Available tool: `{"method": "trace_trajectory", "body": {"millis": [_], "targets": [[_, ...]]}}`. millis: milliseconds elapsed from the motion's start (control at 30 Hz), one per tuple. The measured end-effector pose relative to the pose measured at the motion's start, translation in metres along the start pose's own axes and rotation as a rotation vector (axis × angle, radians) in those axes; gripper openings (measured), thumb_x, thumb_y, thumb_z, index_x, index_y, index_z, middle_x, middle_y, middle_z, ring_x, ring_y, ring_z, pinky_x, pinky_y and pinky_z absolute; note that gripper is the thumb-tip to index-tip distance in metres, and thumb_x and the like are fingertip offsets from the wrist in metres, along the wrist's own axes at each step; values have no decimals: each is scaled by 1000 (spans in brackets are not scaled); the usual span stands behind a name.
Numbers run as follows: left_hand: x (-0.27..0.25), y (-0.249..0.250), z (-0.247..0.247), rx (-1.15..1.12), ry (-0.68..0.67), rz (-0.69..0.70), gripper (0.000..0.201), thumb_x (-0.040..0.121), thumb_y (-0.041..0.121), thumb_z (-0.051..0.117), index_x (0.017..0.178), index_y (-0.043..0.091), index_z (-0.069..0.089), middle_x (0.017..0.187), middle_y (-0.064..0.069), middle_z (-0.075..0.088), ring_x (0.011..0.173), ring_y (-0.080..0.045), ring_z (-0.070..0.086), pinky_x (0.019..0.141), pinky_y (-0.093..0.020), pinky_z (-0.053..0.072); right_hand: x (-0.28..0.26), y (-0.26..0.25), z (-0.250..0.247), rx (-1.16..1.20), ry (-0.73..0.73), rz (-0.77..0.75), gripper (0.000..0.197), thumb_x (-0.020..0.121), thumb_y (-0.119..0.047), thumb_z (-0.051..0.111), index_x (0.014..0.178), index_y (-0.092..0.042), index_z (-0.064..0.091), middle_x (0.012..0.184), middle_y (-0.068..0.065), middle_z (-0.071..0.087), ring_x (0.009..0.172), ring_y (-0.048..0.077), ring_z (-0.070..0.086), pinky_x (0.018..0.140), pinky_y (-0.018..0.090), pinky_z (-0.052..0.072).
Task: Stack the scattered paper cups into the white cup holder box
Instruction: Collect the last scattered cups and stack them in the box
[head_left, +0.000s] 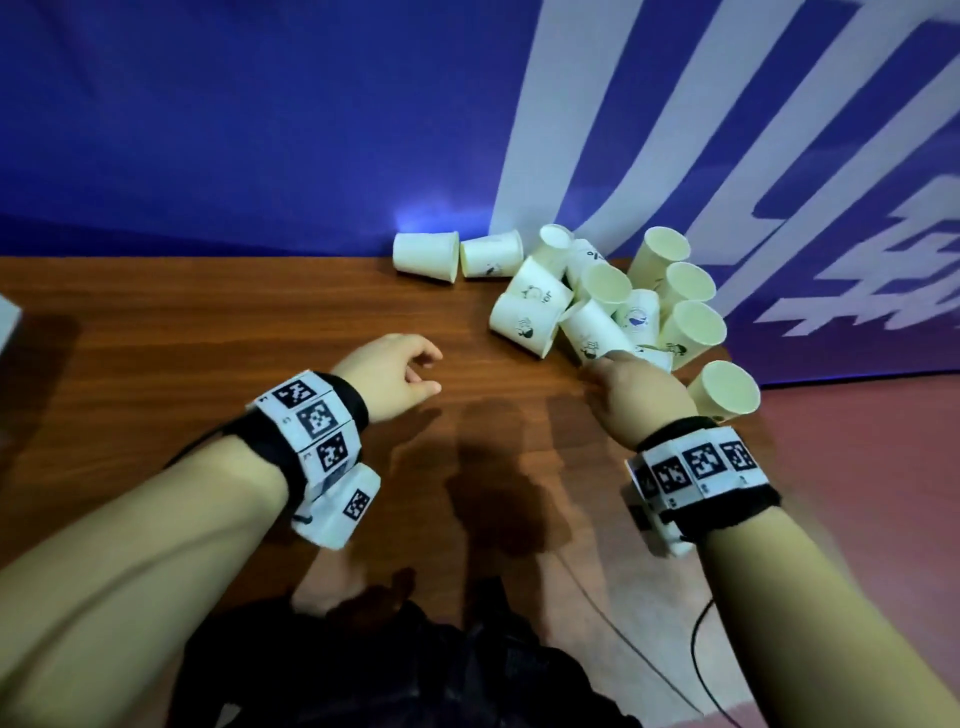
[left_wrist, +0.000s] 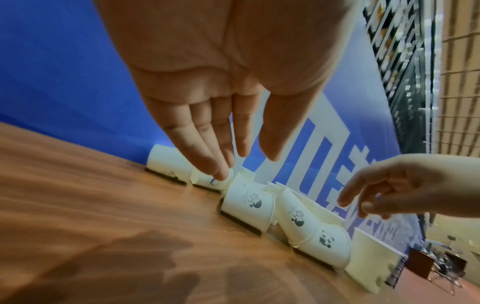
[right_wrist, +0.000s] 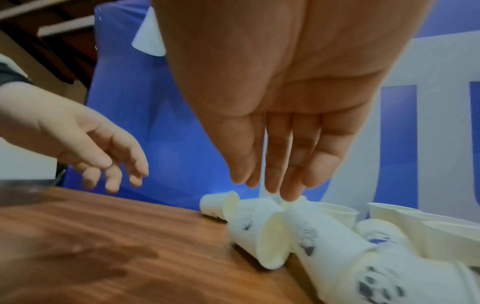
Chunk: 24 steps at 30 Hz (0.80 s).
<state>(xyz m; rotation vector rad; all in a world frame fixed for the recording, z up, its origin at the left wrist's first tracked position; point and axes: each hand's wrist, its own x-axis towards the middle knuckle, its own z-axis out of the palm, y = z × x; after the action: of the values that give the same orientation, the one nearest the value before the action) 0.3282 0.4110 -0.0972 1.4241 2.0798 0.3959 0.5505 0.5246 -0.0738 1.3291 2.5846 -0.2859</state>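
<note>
We are at the first pick: the paper cups (head_left: 597, 301) lie heaped at the counter's (head_left: 208, 322) upper right. Right hand (head_left: 636, 397) reaches them, left hand (head_left: 389, 374) hovers; fingers (right_wrist: 293, 164) loose, empty. Next we must pinch one cup.

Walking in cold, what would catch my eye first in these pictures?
A jumble of white paper cups lies tipped over at the wooden table's far right, against a blue banner. Both hands reach toward it with nothing in them: the right hand at the pile's near edge, the left hand farther back.
</note>
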Motion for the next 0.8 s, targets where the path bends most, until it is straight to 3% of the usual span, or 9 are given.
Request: {"method": "trace_trajectory", "body": {"millis": [67, 233, 400, 533, 633, 700, 800], "targets": [[32, 16, 8, -31, -3, -40, 41, 85, 32, 60, 124, 23, 50, 129, 0, 50, 96, -13, 60, 85, -28, 46, 22, 25, -2, 9, 9, 58, 35, 91, -20, 49, 126, -20, 50, 129, 8, 49, 113, 31, 53, 89, 40, 46], [105, 35, 26, -70, 28, -145, 57, 83, 33, 63, 134, 18, 41, 136, -6, 45, 112, -23, 55, 98, -32, 40, 67, 65, 4, 111, 42, 176, 36, 91, -22, 49, 126, -12, 47, 130, 14, 46, 113, 34, 51, 88, 42, 44], [157, 39, 44, -107, 39, -207, 62, 83, 36, 63, 136, 15, 38, 136, -9, 47, 119, -27, 50, 97, -33, 39, 115, 67, 13, 87, -8, 146, 50, 83, -42, 59, 120, -11, 46, 123, 12, 50, 112, 33, 51, 86, 43, 47], [174, 38, 56, -197, 11, -213, 46, 83, 35, 62, 122, 15, 49, 113, -10, 63, 102, -27, 61, 81, -30, 44, 135, 65, 19, 53, -33, 139, 65, 75, -48, 66, 123, -11, 42, 123, 12, 52, 116, 34, 46, 87, 43, 44], [178, 31, 61, -252, 46, -222, 38, 80, 37, 65, 109, 17, 51, 110, -4, 63, 91, -23, 63, 82, -34, 51, 138, 62, 24, -8, 6, 88, 66, 71, -45, 70, 119, -9, 44, 123, 13, 53, 114, 35, 45, 87, 41, 42], [177, 29, 60, -200, 58, -203, 48, 76, 36, 70, 114, 17, 47, 118, -3, 55, 100, -22, 57, 87, -33, 46, 139, 57, 26, -42, 34, 45, 60, 71, -40, 69, 117, -9, 46, 124, 14, 52, 115, 36, 43, 92, 43, 39], [175, 33, 51, 126, 78, -44, 77, 69, 37, 75, 132, 23, 34, 140, -5, 34, 128, -28, 34, 104, -39, 30, 140, 48, 29, -85, 73, -11, 54, 70, -39, 67, 114, -12, 49, 120, 13, 54, 114, 35, 42, 95, 43, 32]]}}
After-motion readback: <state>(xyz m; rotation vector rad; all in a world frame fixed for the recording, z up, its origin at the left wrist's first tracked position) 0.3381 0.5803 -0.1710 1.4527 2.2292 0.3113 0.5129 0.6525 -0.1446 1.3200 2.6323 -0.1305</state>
